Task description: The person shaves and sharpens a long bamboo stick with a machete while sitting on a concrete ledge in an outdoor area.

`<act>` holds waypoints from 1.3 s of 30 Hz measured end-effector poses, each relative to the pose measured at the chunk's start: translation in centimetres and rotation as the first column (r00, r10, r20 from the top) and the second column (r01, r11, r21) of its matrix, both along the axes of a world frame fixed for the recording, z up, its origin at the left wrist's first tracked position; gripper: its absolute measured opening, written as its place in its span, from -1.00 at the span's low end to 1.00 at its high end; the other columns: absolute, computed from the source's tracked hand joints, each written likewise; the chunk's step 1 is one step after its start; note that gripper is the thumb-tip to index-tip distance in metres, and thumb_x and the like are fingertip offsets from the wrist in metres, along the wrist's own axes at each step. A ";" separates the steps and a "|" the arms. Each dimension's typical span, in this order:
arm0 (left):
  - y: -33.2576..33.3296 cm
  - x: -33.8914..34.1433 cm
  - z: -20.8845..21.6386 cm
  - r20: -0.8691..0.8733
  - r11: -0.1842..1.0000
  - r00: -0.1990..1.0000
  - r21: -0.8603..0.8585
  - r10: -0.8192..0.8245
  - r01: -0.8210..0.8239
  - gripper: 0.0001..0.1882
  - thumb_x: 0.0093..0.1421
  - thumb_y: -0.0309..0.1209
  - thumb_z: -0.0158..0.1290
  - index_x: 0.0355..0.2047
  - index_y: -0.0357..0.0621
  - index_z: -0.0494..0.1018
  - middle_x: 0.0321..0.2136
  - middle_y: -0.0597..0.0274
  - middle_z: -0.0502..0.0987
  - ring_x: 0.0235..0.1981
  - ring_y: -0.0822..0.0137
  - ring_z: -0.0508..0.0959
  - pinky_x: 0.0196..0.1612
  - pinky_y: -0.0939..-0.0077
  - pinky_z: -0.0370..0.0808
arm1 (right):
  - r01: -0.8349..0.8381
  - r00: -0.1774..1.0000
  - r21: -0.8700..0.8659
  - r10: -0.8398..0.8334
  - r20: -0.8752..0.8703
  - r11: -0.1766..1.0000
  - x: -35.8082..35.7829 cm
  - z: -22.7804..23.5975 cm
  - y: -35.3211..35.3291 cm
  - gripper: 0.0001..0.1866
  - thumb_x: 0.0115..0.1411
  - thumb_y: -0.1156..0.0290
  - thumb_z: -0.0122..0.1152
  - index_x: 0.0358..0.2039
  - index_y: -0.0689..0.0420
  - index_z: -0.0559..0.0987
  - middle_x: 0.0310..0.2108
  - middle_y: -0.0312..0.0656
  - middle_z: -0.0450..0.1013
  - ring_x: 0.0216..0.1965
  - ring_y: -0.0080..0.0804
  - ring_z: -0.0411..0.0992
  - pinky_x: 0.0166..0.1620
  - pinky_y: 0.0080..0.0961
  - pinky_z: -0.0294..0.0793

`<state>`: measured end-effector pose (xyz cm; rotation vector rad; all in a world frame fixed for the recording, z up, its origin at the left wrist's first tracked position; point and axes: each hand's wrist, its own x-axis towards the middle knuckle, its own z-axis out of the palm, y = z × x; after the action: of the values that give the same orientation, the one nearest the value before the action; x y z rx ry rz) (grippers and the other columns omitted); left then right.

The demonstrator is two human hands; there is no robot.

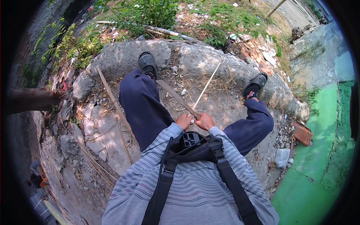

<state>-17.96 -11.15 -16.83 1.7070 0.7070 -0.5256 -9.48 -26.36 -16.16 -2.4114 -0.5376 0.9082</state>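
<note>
Close together in front of my body, both hands are closed. My right hand (205,122) grips the handle end of a machete (175,96), whose long, dull brown blade slants away to the far left toward my left shoe. In my left hand (183,122) is the near end of a thin, pale bamboo strip (206,86). The strip runs away to the far right, past the blade near my fingers. Whether the blade's edge touches the strip there, I cannot tell. Thin curled shavings (221,83) lie on the ground around the strip's far end.
Long bamboo poles (111,94) lie left of my legs. A low, rough concrete edge (204,56) curves beyond my shoes. At right are an orange-brown brick (302,134), a whitish plastic container (282,157) and a green wall (315,150). Another person (36,178) is at lower left.
</note>
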 end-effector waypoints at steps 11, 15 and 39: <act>2.7 -5.3 -3.9 -0.072 0.837 0.846 0.118 -0.529 0.534 -0.42 0.25 -0.02 -0.05 -0.03 -0.37 0.39 -0.16 -0.31 0.55 -0.08 -0.16 0.56 -0.01 0.10 0.46 | 0.128 0.991 -0.066 -0.131 -0.041 0.990 2.0 -2.1 -1.3 -0.66 -0.06 0.17 0.26 -0.39 0.17 0.64 -0.38 0.09 0.57 -0.26 0.10 0.54 -0.14 -0.09 0.49; 2.0 -5.0 -3.2 0.097 0.962 0.957 0.015 -0.274 0.274 -0.52 0.33 -0.08 -0.13 -0.15 -0.35 0.44 -0.25 -0.27 0.56 -0.19 -0.16 0.58 -0.10 0.08 0.46 | 0.073 0.997 0.012 -0.073 -0.014 0.997 0.6 0.4 -0.7 -0.69 -0.07 0.19 0.26 -0.38 0.15 0.64 -0.40 0.08 0.56 -0.29 0.10 0.53 -0.17 -0.08 0.49; 0.8 -5.5 -5.7 0.035 0.859 0.997 -0.510 0.071 -0.044 -0.56 0.43 -0.13 -0.24 -0.52 -0.08 0.37 -0.68 0.41 0.28 -0.64 0.53 0.26 -0.53 0.53 0.22 | -0.126 0.992 0.059 0.126 0.008 0.990 -1.0 -1.6 -0.3 -0.77 -0.08 0.26 0.20 -0.48 0.15 0.63 -0.49 0.13 0.53 -0.35 0.14 0.52 -0.22 -0.06 0.50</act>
<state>-23.46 -10.35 -22.52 1.1923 0.5188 -0.5651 -10.44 -26.67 -17.74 -2.3481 -0.7154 0.9260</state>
